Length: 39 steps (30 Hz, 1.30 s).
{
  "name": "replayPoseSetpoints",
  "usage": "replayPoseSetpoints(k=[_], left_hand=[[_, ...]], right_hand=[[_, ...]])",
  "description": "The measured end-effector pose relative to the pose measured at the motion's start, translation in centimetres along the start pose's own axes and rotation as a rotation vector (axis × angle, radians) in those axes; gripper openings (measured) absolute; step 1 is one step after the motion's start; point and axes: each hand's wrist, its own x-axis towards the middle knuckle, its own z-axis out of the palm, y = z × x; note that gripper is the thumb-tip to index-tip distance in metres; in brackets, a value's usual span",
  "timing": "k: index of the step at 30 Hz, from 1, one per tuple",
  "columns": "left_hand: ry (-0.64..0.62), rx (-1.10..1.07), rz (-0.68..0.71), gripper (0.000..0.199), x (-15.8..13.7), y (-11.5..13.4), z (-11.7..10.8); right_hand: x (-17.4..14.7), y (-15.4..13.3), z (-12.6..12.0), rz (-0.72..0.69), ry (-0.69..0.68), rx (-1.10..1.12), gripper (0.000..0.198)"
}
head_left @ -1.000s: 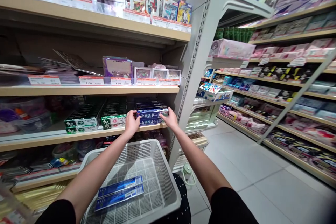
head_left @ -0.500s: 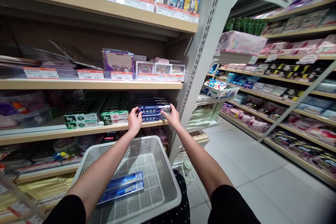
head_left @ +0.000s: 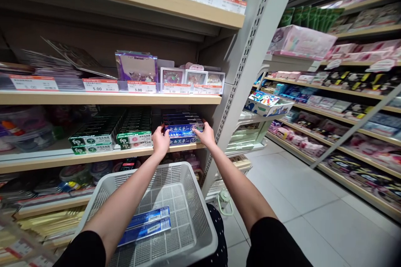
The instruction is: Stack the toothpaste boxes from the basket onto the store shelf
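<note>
Both my hands are on a blue toothpaste box (head_left: 180,128) at the front of a stack of blue boxes on the shelf. My left hand (head_left: 161,139) grips its left end and my right hand (head_left: 206,134) its right end, fingers closed around it. Another blue box (head_left: 183,140) lies beneath, at the shelf edge. Below my forearms is a grey plastic basket (head_left: 188,179) with two blue packages (head_left: 145,227) in it. Green-and-white toothpaste boxes (head_left: 134,138) stand in rows left of my left hand.
A wooden shelf (head_left: 125,98) with price tags and small boxed goods runs above my hands. To the right rises a grey slotted upright (head_left: 247,58). Tubs (head_left: 28,129) stand at the left. Beyond the tiled floor (head_left: 282,192) are more stocked shelves.
The view has shifted slightly, closer to the shelf. The blue box between my hands has tipped so that its front face shows more fully; both hands stay on its ends.
</note>
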Motion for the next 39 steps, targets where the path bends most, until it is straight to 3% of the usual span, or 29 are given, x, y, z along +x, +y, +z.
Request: replayPoseSetpoints(k=[9,16,20,22,24,27,32,36,37,39], left_hand=[[0.083,0.143,0.026,0.029,0.4,0.8,0.3],[0.023,0.17,0.024,0.032,0.4,1.5,-0.2],[-0.088,0.159,0.051,0.043,-1.0,1.9,-1.5],[-0.147,0.106,0.091,0.049,-3.0,2.0,-3.0],[-0.216,0.054,0.153,0.055,-5.8,1.7,-5.1],[-0.383,0.101,0.223,0.05,-10.2,0.3,-9.3],[-0.845,0.409,0.111,0.043,-14.3,-4.4,-17.7],[-1.09,0.578,-0.084,0.056,-15.6,-8.2,-23.0],[-1.125,0.603,-0.119,0.06,-15.9,-8.9,-24.0],[-1.178,0.629,-0.154,0.065,-16.7,-9.9,-25.2]], right_hand=[[1.1,0.2,0.6,0.019,-0.012,-0.022,0.066],[1.0,-0.1,0.7,0.047,-0.047,-0.035,0.076],[-1.1,-1.4,0.8,-0.001,0.059,-0.017,0.079],[-3.3,-2.8,0.8,-0.091,0.177,0.002,0.069],[-6.3,-4.4,0.9,-0.191,0.213,0.03,0.058],[-11.6,-6.1,1.5,-0.286,0.015,0.072,0.051],[-19.2,-5.5,3.8,-0.38,-0.563,0.135,0.049],[-22.5,-3.5,5.3,-0.287,-1.108,-0.012,0.077],[-22.9,-3.2,5.5,-0.245,-1.212,-0.061,0.082],[-23.6,-2.8,5.7,-0.173,-1.294,-0.133,0.084]])
